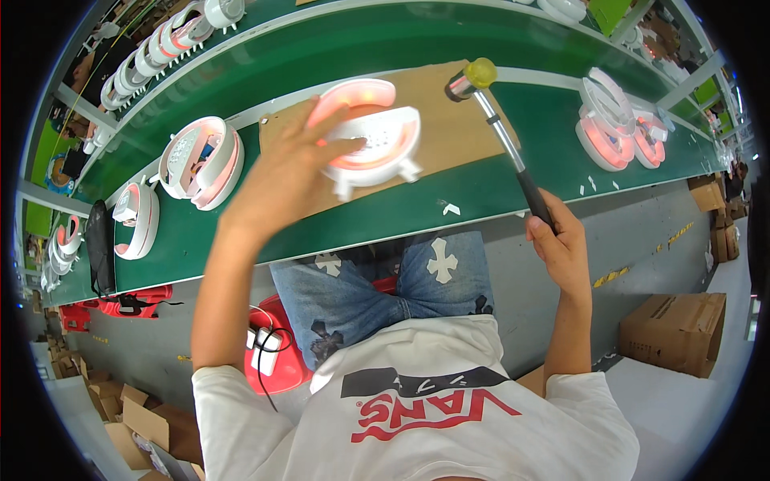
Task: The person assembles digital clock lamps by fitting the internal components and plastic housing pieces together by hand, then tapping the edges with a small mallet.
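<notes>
My left hand [289, 164] is on a white ring-shaped plastic housing [389, 143] with a pinkish translucent band and small feet. Its fingers are bent over the part's left side, slightly blurred. The housing rests on a brown cardboard sheet [449, 152] on the green bench. In my right hand [561, 240] is a two-faced mallet [507, 136], gripped by its black handle. The mallet's yellow face points up and away, to the right of the housing and apart from it.
Similar white housings [200, 164] stand on the bench to the left, and more [613, 128] at the right. Small white scraps [451, 209] lie near the front edge. A black pouch [100, 248] lies far left; a shelf [321, 16] with housings runs behind.
</notes>
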`<state>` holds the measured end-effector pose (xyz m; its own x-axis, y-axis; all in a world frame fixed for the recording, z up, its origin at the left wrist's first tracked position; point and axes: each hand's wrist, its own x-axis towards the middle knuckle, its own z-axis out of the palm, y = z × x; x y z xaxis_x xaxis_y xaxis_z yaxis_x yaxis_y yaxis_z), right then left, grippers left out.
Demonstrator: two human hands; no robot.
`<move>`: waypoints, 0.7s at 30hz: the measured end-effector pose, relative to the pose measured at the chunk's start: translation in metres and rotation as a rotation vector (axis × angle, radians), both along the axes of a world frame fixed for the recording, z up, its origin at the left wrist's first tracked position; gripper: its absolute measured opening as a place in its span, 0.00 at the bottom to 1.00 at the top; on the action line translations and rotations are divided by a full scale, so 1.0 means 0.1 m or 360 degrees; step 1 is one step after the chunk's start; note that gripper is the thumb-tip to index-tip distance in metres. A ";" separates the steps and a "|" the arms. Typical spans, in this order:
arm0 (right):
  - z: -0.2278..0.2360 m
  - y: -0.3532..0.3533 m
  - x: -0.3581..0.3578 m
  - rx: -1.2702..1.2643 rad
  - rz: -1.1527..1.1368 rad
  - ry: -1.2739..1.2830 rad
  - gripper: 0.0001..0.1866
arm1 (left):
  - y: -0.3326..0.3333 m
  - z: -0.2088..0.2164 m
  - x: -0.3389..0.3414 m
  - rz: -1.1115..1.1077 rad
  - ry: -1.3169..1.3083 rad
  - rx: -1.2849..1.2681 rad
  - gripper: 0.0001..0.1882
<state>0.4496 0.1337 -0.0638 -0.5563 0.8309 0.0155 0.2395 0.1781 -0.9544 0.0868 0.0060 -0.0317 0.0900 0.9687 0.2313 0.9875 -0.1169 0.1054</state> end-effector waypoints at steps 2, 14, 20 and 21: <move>0.02 -0.04 0.03 -0.0021 0.0029 -0.0035 0.21 | 0.02 0.08 0.02 0.0074 -0.0125 -0.0040 0.29; 0.40 -0.11 0.00 0.0381 0.0405 -0.0469 0.21 | 0.07 -0.24 0.30 0.0263 0.0276 0.0160 0.37; 0.42 -0.15 -0.06 0.0300 0.0540 -0.0457 0.22 | 0.20 -0.31 0.65 0.0701 0.0148 0.0147 0.29; 0.42 -0.15 -0.06 0.0304 0.0519 -0.0448 0.22 | 0.25 -0.41 0.62 0.0735 0.0069 0.0269 0.29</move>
<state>0.4437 0.1190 -0.0222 -0.7923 0.6089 -0.0381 0.3869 0.4532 -0.8031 0.1487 0.0310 -0.0724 -0.3271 0.8589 0.3941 0.9432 0.3224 0.0802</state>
